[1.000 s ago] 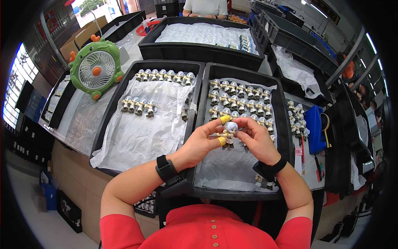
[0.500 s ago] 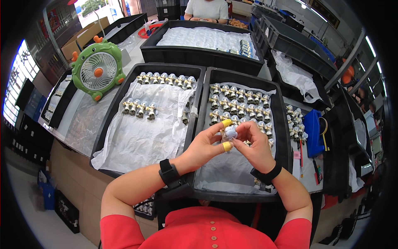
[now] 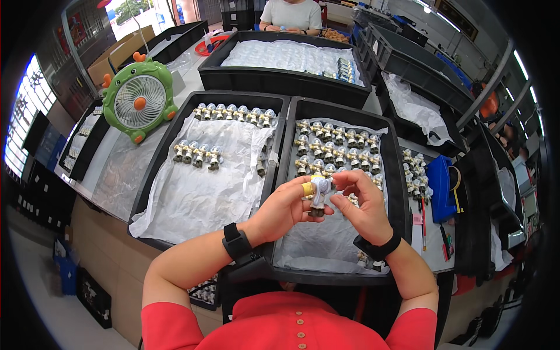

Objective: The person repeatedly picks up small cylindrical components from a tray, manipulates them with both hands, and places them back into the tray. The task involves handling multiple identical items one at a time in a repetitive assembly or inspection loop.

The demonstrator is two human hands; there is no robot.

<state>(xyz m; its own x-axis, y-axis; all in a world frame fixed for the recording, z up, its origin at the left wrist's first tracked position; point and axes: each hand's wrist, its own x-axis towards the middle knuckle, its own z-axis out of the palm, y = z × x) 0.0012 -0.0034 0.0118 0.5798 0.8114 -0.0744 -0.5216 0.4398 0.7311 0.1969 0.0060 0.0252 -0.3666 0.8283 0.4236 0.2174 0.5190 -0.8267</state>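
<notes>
A small toy figurine with a pale blue-white head and dark base is gripped by my left hand, whose finger wears a yellow finger cot. It stands roughly upright, tilted a little, above the right tray. Just right of it is my right hand, fingers curled, with thumb and index apart; the index tip is at the figurine's side, and whether it touches cannot be told. Under my hands, the right black tray holds rows of similar figurines on white paper. My hands hide part of those rows.
To the left, another black tray holds several figurines on paper. A green fan stands beyond it. More figurines and a blue holder lie at right. Behind is a large tray, where another person sits.
The figurine has turned from head-on to nearly upright in my left hand. My right thumb and index have parted, and the right hand has moved slightly to the right.
</notes>
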